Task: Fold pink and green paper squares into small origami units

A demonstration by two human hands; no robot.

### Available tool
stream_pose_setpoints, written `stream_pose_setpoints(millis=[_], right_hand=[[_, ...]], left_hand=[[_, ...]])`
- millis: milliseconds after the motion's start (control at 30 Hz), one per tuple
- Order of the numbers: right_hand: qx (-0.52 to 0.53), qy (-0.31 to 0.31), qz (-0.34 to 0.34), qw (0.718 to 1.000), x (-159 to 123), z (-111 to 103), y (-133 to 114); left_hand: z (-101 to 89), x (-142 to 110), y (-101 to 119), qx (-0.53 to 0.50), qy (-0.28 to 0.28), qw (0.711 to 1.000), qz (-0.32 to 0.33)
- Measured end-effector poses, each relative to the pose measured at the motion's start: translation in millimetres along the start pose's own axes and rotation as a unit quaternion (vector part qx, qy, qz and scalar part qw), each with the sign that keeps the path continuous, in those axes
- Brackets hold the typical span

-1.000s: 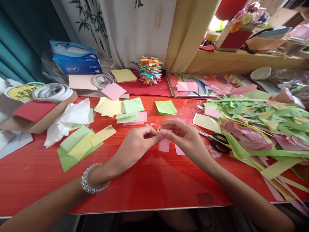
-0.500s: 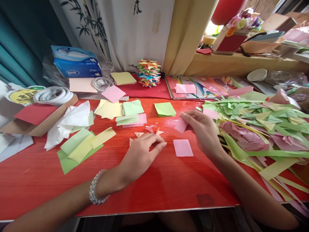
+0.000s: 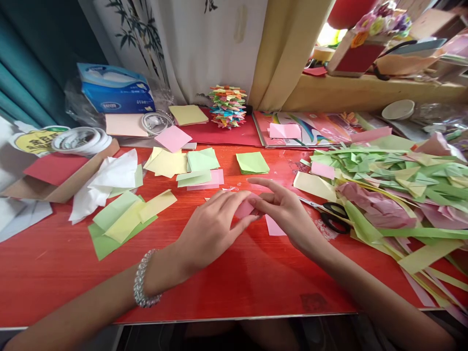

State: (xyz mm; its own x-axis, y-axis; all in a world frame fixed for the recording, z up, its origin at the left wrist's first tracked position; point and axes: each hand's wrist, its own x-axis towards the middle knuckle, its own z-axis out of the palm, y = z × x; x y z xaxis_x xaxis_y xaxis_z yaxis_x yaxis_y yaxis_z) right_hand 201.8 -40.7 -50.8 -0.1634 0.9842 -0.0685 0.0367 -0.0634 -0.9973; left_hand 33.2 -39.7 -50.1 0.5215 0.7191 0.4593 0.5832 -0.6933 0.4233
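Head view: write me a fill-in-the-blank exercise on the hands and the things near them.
Between the left hand and right hand is a piece of paper coloured ____.
The beaded bracelet circles the ____ wrist.
The scissors have ____ handles.

Missing words: pink; left; black.

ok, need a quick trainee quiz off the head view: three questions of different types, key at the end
1. True or false: the scissors lie nearer the right hand than the left hand.

2. Pick one. The paper between the two hands is:
a) green
b) pink
c) yellow

3. Fill in: the bracelet is worn on the person's own ____ side.

Key: 1. true; 2. b; 3. left
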Motion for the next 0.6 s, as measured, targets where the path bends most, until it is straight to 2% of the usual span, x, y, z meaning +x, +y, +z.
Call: stream_pose_setpoints(millis=[67, 133, 233, 300, 367, 500, 600], right_hand=[[-0.013, 0.005, -0.012, 1.0, -1, 3, 0], [-0.018, 0.005, -0.027, 0.999, -2, 5, -1], [-0.026, -0.009, -0.049, 0.998, -3, 4, -3], [-0.028, -0.028, -0.058, 0.998, -3, 2, -7], [-0.03, -0.044, -0.062, 0.997, -3, -2, -11], [-0.05, -0.042, -0.034, 0.997, -1, -8, -15], [-0.027, -0.049, -0.003, 0.998, 2, -8, -12]], left_hand=[[-2.6, 1, 3, -0.091, -0.039, 0.991, -0.094], [-5.4, 2, 4, -0.201, -0.074, 0.963, -0.166], [-8.3, 5, 2, -0.365, -0.101, 0.898, -0.223], [-9.0, 7, -1, -0.433, -0.107, 0.862, -0.242], [-9.1, 9, -4, -0.461, -0.088, 0.845, -0.256], [-9.2, 11, -8, -0.459, 0.01, 0.842, -0.283], [-9.3, 10, -7, -0.455, 0.03, 0.842, -0.289]])
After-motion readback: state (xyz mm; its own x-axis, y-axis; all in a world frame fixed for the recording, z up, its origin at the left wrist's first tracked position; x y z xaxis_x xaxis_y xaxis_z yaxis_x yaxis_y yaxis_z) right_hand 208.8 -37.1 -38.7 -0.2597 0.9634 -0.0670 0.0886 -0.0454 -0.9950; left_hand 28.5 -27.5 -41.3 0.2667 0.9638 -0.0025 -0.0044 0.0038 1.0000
